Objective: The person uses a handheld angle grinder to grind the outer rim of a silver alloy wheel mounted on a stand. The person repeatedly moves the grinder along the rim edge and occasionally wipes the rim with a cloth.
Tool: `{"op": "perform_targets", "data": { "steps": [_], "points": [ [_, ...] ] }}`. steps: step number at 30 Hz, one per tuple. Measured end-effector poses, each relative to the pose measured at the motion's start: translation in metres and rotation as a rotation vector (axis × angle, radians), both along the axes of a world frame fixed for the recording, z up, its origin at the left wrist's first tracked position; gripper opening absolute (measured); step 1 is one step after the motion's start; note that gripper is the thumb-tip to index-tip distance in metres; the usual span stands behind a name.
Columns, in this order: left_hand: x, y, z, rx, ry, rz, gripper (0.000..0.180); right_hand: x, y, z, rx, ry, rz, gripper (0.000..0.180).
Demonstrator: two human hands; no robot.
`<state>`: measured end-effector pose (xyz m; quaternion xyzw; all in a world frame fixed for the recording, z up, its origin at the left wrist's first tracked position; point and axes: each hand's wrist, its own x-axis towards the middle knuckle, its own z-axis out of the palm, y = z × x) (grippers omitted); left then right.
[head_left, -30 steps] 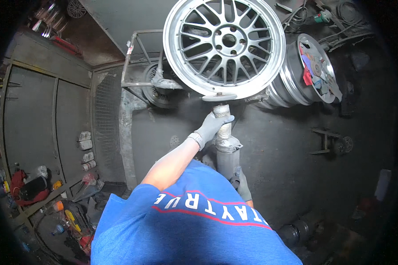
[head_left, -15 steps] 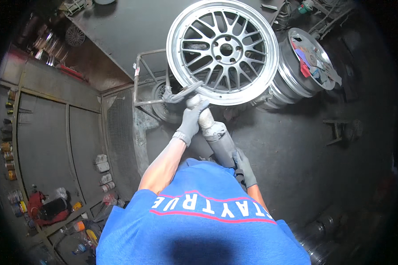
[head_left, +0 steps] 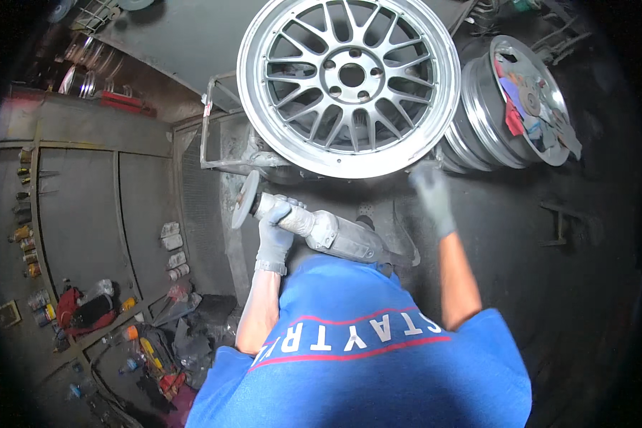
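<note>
My gloved left hand (head_left: pixel 274 232) is wrapped round the pale, taped front of an angle grinder (head_left: pixel 349 239), a grey tool lying slantwise against my body. Its round disc (head_left: pixel 246 200) points to the left, apart from the wheel. A silver multi-spoke wheel rim (head_left: pixel 346 165) leans face-up before me on a metal frame (head_left: pixel 205 135). My gloved right hand (head_left: pixel 431 191) is off the grinder, just below the rim's lower right edge. Motion smears its fingers, and I cannot make out whether it touches the rim or holds anything.
To the right, another wheel rim (head_left: pixel 496 107) lies tilted with coloured sheets and round discs (head_left: pixel 529 100) in it. A small stand (head_left: pixel 560 222) is on the floor at the right. Cans (head_left: pixel 28 242) line the shelving at the left, with a red bag (head_left: pixel 71 310) below.
My right hand has let go of the grinder's rear and moved up to the rim's lower edge. The grinder has swung leftward, its disc away from the rim, still in my left hand.
</note>
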<state>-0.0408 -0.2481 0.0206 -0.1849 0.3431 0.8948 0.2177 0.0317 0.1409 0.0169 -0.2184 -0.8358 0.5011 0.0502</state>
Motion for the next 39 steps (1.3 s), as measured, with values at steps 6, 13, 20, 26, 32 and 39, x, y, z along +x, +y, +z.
{"op": "perform_targets", "data": {
  "steps": [6,13,20,26,32,39],
  "points": [
    [0.036,0.024,0.013,-0.08,0.029,0.128,0.03,-0.193,0.148,0.075,0.504,0.477,-0.261,0.046],
    [0.062,0.025,0.028,-0.096,0.025,0.211,0.033,-0.249,0.164,0.055,0.567,0.239,-0.156,0.061],
    [0.064,-0.001,0.024,-0.11,0.038,0.158,0.032,-0.204,0.135,0.023,0.422,0.276,-0.337,0.059],
    [0.045,-0.045,0.004,-0.052,0.041,0.044,0.029,-0.126,0.061,-0.047,0.313,0.282,-0.579,0.051],
    [0.027,-0.069,-0.011,-0.03,0.01,-0.128,0.028,0.029,-0.083,-0.059,-0.09,0.013,0.063,0.04],
    [0.009,-0.033,-0.015,-0.105,0.081,-0.339,0.016,0.185,-0.195,-0.052,-0.486,-0.311,0.189,0.077]
  ]
}}
